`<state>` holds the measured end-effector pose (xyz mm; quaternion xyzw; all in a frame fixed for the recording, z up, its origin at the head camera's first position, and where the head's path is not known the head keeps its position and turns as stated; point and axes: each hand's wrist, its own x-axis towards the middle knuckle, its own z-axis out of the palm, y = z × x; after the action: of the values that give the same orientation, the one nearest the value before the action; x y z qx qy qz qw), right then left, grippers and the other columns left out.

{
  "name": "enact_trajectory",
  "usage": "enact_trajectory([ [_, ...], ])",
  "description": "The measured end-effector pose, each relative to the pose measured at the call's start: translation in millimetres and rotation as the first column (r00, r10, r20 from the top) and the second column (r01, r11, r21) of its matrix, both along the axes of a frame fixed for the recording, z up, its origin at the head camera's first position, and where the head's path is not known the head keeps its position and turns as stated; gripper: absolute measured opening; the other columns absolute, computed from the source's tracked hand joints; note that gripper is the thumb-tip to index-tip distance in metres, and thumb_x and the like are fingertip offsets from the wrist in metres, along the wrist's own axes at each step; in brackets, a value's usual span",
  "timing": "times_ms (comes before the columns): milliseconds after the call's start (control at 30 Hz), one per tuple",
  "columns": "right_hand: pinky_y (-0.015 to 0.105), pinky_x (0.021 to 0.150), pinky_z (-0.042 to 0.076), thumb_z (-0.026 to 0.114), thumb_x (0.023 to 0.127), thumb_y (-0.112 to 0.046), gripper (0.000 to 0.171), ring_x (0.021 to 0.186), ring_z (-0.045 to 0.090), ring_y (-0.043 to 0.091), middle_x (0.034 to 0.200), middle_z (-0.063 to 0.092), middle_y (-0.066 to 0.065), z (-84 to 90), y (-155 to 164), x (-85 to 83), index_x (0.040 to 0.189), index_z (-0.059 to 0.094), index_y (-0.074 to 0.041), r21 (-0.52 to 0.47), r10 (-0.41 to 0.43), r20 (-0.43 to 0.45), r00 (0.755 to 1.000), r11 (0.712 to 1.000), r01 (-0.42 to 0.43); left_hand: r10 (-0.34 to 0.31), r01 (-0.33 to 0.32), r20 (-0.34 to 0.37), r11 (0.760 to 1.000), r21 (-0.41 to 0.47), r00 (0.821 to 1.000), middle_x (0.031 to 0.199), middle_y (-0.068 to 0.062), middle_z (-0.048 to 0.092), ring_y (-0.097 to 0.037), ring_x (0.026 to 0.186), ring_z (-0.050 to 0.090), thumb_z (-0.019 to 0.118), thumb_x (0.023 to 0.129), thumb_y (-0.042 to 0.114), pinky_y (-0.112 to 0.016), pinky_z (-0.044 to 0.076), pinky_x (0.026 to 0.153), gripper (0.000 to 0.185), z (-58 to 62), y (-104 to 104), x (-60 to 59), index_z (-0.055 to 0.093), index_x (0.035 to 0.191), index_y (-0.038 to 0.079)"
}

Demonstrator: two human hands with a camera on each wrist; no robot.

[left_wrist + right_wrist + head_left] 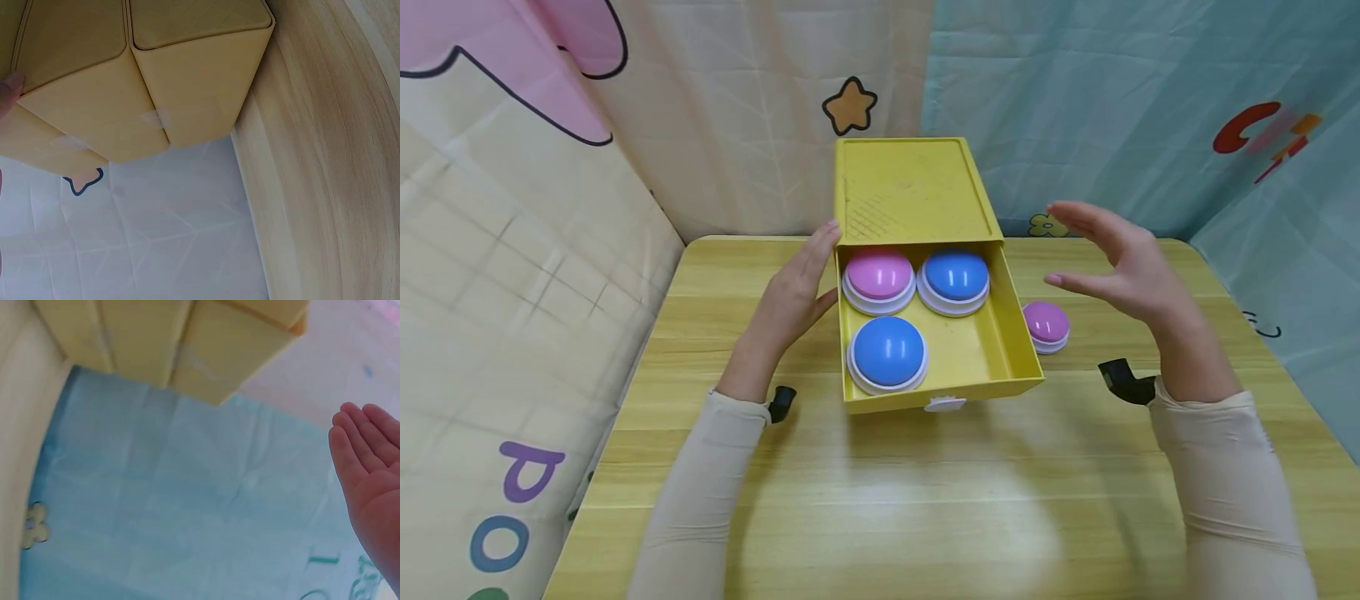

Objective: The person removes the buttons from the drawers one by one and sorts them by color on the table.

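A yellow drawer unit (pixel 917 187) stands at the back of the table, with its top drawer (pixel 977 350) pulled out toward me. Inside the drawer sit a pink dome button (pixel 878 275) at back left, a blue dome button (pixel 957 277) at back right and a larger-looking blue dome button (pixel 890 352) at front left, all on white bases. My left hand (pixel 793 292) rests along the unit's left side, fingers fairly straight. In the air right of the drawer is my right hand (pixel 1123 267), its thumb and fingers spread apart and holding nothing.
Another pink dome button (pixel 1047 325) is on the wooden table (pixel 887 517), just right of the drawer. The drawer has a white handle (pixel 945 404) in front. Printed cloth (pixel 1075 108) hangs behind the table and at both sides. A black wrist mount (pixel 1126 382) sticks out from the right sleeve.
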<state>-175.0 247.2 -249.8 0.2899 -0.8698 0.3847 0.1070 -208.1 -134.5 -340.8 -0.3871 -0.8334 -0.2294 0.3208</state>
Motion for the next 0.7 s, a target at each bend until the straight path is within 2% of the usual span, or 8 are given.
enact_trajectory([
  [100, 0.019, 0.099, 0.03, 0.077, 0.065, 0.005, 0.077, 0.118, 0.04, 0.009, 0.131, 0.046, 0.006, 15.9, -14, 7.0, 0.133, 0.044, -0.01, 0.056, 0.068, -0.048, 0.997, 0.996, -0.065, 0.0, 0.0, -0.003, 1.0, 0.002, 1.0, 0.142, -0.015, 0.028, -0.022, 0.13, 0.026, 0.073, 0.067, -0.009, -0.032, 0.026, 0.105, 0.086, 0.0, 0, 0.2, 0.024, 0.138, 0.0],
  [200, 0.019, 0.098, 0.031, 0.079, 0.061, 0.004, 0.078, 0.118, 0.041, 0.011, 0.129, 0.048, 0.006, 30.3, -30, 12.1, 0.131, 0.046, -0.006, 0.113, 0.159, -0.087, 0.983, 0.982, -0.149, 0.002, -0.002, -0.004, 1.0, 0.001, 1.0, 0.142, -0.015, 0.028, -0.022, 0.13, 0.026, 0.073, 0.067, -0.01, -0.032, 0.026, 0.105, 0.086, 0.1, 0, 0.4, 0.024, 0.137, 0.0],
  [400, 0.023, 0.097, 0.034, 0.083, 0.059, -0.004, 0.078, 0.116, 0.043, 0.02, 0.127, 0.049, 0.01, 48.2, -60, 14.6, 0.128, 0.047, -0.001, 0.229, 0.335, -0.123, 0.934, 0.925, -0.302, 0.008, -0.008, -0.009, 1.0, -0.012, 1.0, 0.143, -0.015, 0.027, -0.022, 0.13, 0.025, 0.072, 0.068, -0.009, -0.032, 0.026, 0.105, 0.086, -0.5, 0, -0.3, 0.023, 0.138, 0.0],
  [567, 0.033, 0.096, 0.038, 0.082, 0.064, -0.015, 0.073, 0.114, 0.045, 0.022, 0.126, 0.05, 0.01, 52.6, -85, 12.8, 0.127, 0.047, 0.0, 0.305, 0.416, -0.075, 0.906, 0.875, -0.377, 0.003, -0.003, -0.019, 1.0, 0.0, 1.0, 0.143, -0.015, 0.027, -0.022, 0.13, 0.026, 0.073, 0.068, -0.009, -0.032, 0.027, 0.104, 0.086, -1.4, -1, -0.9, 0.023, 0.138, 0.0],
  [700, 0.035, 0.095, 0.038, 0.077, 0.071, -0.028, 0.071, 0.115, 0.044, 0.019, 0.127, 0.048, 0.007, 50.5, -106, 9.9, 0.128, 0.045, -0.002, 0.374, 0.448, 0.06, 0.892, 0.819, -0.436, 0.001, -0.001, -0.021, 1.0, -0.001, 1.0, 0.142, -0.016, 0.028, -0.023, 0.13, 0.027, 0.073, 0.067, -0.008, -0.033, 0.027, 0.104, 0.086, -1.6, 0, -1.1, 0.023, 0.137, -0.001],
])
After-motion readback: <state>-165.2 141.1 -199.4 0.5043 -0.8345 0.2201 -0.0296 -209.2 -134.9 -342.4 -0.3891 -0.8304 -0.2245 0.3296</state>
